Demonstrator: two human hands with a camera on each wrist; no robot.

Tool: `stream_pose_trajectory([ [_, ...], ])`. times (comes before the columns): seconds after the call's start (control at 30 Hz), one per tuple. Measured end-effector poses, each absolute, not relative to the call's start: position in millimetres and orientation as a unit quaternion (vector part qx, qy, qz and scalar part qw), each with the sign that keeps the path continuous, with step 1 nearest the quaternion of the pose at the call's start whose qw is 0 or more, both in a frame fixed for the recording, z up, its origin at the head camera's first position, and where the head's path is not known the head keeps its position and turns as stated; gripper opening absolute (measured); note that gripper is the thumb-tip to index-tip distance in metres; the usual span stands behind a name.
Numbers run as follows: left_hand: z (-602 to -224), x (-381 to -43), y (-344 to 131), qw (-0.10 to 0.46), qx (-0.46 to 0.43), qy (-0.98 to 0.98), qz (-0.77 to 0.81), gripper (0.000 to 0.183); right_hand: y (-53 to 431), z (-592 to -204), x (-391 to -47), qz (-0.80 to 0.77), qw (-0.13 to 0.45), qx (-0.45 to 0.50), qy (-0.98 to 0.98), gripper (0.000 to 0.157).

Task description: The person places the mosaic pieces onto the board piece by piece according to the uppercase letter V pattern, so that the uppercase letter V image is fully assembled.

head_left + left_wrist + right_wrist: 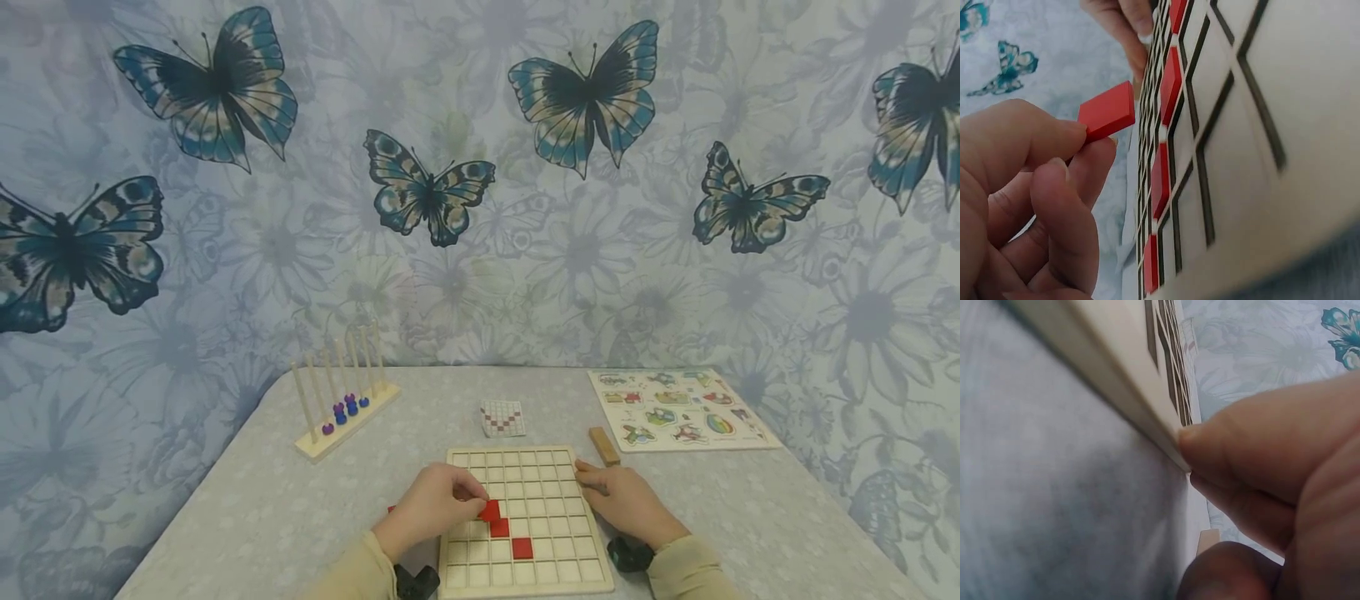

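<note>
My left hand point(435, 504) pinches a red square tile point(1107, 112) between thumb and fingertips, held over the left part of a wooden grid board point(551, 575). Below it, a red tile point(499, 527) and another red tile point(522, 547) lie in cells of the grid. The left wrist view shows several red tiles point(1160, 181) set in the board, some of which my left hand hides from the head view. At the board's right edge, my right hand point(626, 500) touches the rim with extended fingers point(1222, 444).
Behind the board lies a small pattern card point(502, 418) with a red-and-white grid. A wooden block point(603, 447) and a picture board point(682, 412) are at the right. A peg rack point(348, 421) with purple and blue beads stands back left. Red shows point(392, 508) beside my left hand.
</note>
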State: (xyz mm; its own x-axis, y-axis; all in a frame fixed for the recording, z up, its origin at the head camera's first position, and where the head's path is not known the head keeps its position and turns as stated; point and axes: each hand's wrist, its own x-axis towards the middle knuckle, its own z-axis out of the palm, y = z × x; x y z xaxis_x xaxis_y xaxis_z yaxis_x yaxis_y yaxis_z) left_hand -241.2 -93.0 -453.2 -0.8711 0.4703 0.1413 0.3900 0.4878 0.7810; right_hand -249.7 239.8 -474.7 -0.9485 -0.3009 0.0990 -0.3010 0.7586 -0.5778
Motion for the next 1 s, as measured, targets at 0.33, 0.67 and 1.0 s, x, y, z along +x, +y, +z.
stream_pose_trajectory([
  [0.33, -446.0, -238.2, -52.2, 0.062, 0.229, 0.869, 0.435, 0.005, 241.6, -474.7, -247.6, 0.315, -0.005, 0.150, -0.937, 0.034],
  [0.67, -445.3, -237.4, -20.8, 0.051, 0.241, 0.904, 0.350, 0.009, 241.2, -476.6, -250.5, 0.300, 0.010, 0.163, -0.940, 0.035],
  [1.0, -445.4, -235.3, -12.8, 0.059, 0.246, 0.912, 0.322, 0.012, 239.9, -477.4, -252.0, 0.300, 0.009, 0.161, -0.940, 0.034],
])
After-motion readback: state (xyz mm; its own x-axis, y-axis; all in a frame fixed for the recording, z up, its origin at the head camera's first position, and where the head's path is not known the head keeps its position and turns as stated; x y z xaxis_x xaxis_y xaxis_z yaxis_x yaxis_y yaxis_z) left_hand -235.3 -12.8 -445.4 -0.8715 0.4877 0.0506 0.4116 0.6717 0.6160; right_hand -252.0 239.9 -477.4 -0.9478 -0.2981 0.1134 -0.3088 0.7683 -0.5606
